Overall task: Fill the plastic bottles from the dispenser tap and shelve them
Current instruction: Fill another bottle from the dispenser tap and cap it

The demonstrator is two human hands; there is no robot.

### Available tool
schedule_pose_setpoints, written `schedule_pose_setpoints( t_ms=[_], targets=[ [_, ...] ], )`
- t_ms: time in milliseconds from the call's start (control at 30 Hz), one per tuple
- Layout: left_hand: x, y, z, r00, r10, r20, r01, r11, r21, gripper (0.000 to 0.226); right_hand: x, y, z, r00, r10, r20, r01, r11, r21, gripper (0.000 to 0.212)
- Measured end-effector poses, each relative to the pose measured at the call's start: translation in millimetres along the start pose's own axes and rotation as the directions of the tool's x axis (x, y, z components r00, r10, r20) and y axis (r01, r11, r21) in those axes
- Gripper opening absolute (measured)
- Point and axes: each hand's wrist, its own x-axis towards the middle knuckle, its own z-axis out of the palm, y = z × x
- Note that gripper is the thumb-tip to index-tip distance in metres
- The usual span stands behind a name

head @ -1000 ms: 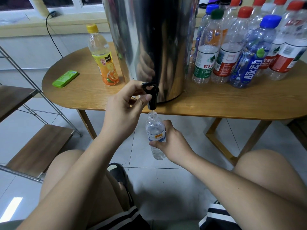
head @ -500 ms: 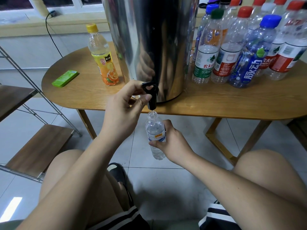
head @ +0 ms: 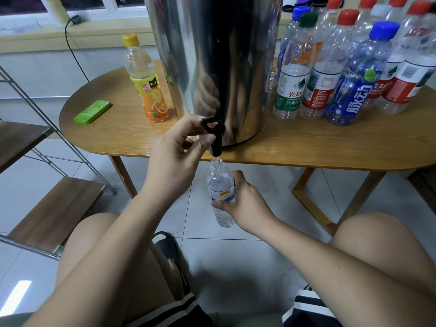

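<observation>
A tall steel dispenser (head: 212, 55) stands on the wooden table (head: 306, 142), its black tap (head: 213, 135) hanging over the front edge. My left hand (head: 174, 159) pinches the tap lever between thumb and forefinger. Directly below the spout, my right hand (head: 245, 204) grips a small clear uncapped bottle (head: 220, 185) upright by its label. A thin stream of water runs from the spout into its neck.
Several capped plastic bottles (head: 342, 67) crowd the table's right side. An orange-labelled bottle with a yellow cap (head: 146, 79) and a green flat case (head: 92, 112) lie left of the dispenser. A wood-and-metal shelf rack (head: 47, 208) stands at the left. My knees flank the tiled floor.
</observation>
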Motion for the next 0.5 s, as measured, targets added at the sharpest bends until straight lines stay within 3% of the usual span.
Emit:
schedule_pose_setpoints(
  t_ms=[500],
  targets=[
    [0.0,-1.2,0.2,1.000,0.000,0.000,0.000,1.000,0.002,0.017,-0.9,-1.0,-1.0,1.000,0.001,0.003,-0.001,1.000,-0.010,0.059]
  ],
)
